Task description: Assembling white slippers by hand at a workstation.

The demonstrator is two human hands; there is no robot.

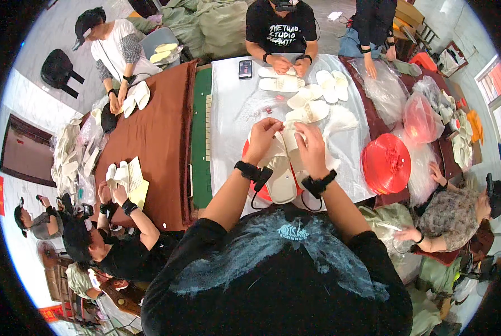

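Observation:
A pair of cream slippers [280, 180] lies side by side just in front of me, heels towards me. Over the left slipper's far end, my left hand [265, 138] is closed, its thumb and fingertips pinched together; anything between them is too small to make out. My right hand [312, 147] is bent over the strap of the right slipper, fingertips pinched close to the left ones. What it grips is hidden. Part of a red object [245, 148] shows beneath the slippers. Beyond my hands lies another cream pair [307, 105], with a bundle of fine white strands [343, 119] to its right.
A red round stack [386, 164] stands at the white-covered table's right edge. Across it, a person [281, 33] handles slippers near a phone [245, 69]. People work at the brown-covered table [144, 140] on the left. Clear plastic bags [382, 95] lie on the right.

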